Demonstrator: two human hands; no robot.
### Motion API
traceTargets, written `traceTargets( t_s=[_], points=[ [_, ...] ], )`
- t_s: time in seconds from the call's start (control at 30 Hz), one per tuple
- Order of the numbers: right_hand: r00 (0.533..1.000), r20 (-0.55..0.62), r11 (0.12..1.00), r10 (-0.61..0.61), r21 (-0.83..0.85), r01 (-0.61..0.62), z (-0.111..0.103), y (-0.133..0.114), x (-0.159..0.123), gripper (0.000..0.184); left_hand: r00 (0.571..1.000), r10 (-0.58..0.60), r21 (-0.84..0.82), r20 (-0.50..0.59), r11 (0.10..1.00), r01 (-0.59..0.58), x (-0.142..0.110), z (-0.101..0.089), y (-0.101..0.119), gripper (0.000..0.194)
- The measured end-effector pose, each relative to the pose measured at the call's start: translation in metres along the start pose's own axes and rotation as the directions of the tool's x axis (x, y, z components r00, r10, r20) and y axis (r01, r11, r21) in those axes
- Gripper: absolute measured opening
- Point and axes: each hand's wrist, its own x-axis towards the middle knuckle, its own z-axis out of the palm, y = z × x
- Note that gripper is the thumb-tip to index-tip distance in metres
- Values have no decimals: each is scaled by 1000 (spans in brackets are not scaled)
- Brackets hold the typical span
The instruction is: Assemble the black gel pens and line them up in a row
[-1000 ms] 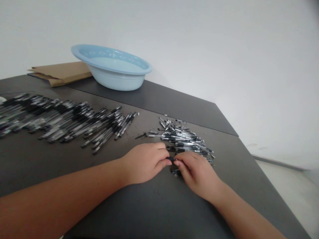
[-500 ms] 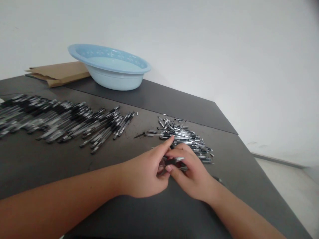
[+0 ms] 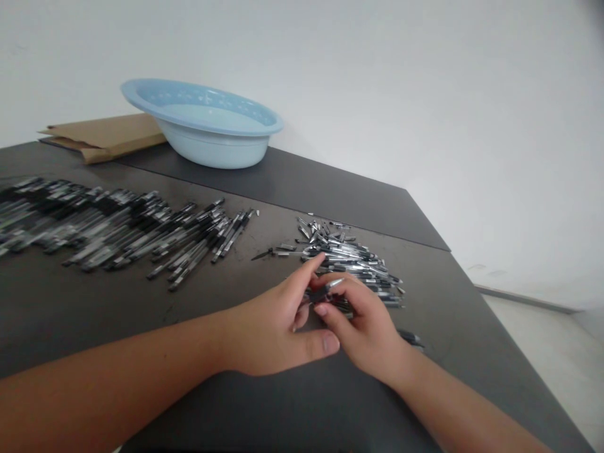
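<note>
Between my hands is a pen (image 3: 321, 293) with a black grip and a silvery tip pointing up to the right. My right hand (image 3: 365, 321) pinches it between thumb and forefinger. My left hand (image 3: 278, 330) is around the pen's rear end, its thumb stretched away and its forefinger extended; the inner fingers are partly hidden, and whether they touch the pen is unclear. Just beyond the hands lies a pile of pen parts and pens (image 3: 358, 261), partly covered by my fingers. A few dark pens (image 3: 410, 338) lie beside my right wrist.
A long row of black-and-clear pens (image 3: 108, 226) spreads over the left of the dark table (image 3: 226, 412). Behind it stand a light blue basin (image 3: 221, 148) and a brown paper bag (image 3: 108, 135). A thin dark pointed piece (image 3: 262, 255) lies left of the pile. A white wall closes off the back.
My left thumb has swung away from the fingers and now points right, below the pen. The pen has tilted tip-up and risen slightly. The view has shifted a little.
</note>
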Motion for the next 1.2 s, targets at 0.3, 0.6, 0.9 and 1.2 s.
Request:
traceTargets(
  t_s=[0.3, 0.6, 0.9, 1.2],
  points=[
    [989, -146, 991, -16, -130, -3, -26, 12, -4, 22, 975, 165, 430, -151, 899, -85, 10, -20, 6, 26],
    [964, -236, 993, 120, 37, -115, -30, 21, -9, 22, 985, 134, 525, -112, 849, -55, 14, -21, 2, 30],
    [975, -216, 993, 47, -98, -70, -43, 24, -11, 18, 988, 98, 546, -115, 838, -20, 13, -21, 4, 32],
    [998, -63, 988, -10, -153, 0, -39, 18, -5, 12, 995, 45, 528, -84, 849, 7, 12, -17, 5, 25]
  ],
)
